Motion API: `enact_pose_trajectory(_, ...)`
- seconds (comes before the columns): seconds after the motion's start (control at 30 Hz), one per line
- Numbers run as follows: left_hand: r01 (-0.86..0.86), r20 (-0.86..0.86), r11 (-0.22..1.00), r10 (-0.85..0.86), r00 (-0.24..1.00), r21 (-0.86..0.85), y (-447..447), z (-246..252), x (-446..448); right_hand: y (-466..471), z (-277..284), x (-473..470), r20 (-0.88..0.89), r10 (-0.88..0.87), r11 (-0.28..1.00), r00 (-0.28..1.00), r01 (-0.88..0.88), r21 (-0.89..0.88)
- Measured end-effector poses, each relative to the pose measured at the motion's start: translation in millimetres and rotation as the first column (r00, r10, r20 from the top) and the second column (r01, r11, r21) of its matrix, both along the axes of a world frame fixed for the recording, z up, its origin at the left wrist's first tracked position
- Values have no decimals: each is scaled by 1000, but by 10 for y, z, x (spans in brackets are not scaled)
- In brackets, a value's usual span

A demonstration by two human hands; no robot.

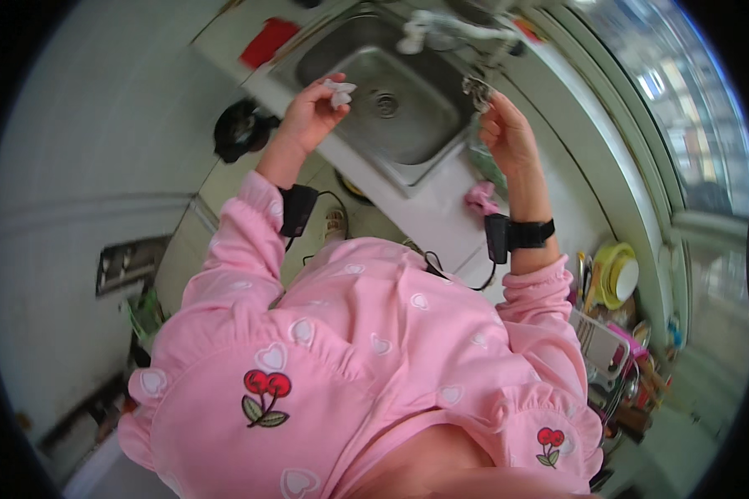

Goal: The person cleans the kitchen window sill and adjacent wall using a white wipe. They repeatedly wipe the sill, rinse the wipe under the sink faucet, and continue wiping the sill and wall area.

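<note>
My left hand [312, 115] is raised over the near-left rim of the stainless steel sink [406, 140], its fingers closed on a small crumpled white piece [341, 92], perhaps tissue or cloth. At the sink's right side my right hand [507, 128] pinches a dark, tangled wad [476, 92] that looks like a steel wool scourer. Between the hands lies the basin with its round drain [386, 105]. The white faucet [440, 28] reaches over the basin's far side.
A pink cloth [482, 198] and a green bag or cloth [490, 163] lie on the white counter [406, 209]. Beyond the sink's left end is a red object [268, 42]. A black bin [243, 131] stands below, left. Yellow bowls [615, 274] and a dish rack [602, 343] are at right, beside the window.
</note>
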State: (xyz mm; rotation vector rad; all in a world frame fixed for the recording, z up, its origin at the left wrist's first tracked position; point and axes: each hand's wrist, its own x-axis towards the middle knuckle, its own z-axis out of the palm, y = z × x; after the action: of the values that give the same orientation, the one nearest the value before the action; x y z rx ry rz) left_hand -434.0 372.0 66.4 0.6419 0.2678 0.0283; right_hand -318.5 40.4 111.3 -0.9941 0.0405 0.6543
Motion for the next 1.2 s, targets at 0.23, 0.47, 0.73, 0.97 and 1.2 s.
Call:
enact_pose_trajectory(0.23, -189, -268, 982, 184, 946, 6, 1094, -779, -1053, 1933, -60, -400, 174, 281, 945, 944, -239, -225)
enact_pose_trajectory(0.47, -387, -321, 922, 367, 873, 1, 1949, -969, -1986, 4745, -399, -656, 413, 540, 827, 733, -371, -423)
enact_pose_trajectory(0.73, -362, -221, 924, 381, 898, 120, 2474, -603, -1695, 4834, -384, -634, 345, 667, 728, 661, -481, -488)
enact_pose_trajectory(0.97, -122, 12, 950, 123, 992, 287, 1890, -3, -549, 3601, -22, -702, 454, 552, 774, 699, -227, -591)
enact_pose_trajectory(1.2, 121, 105, 941, -161, 981, 316, 828, 434, 133, 2240, 300, -592, 424, 92, 915, 901, 91, -392)
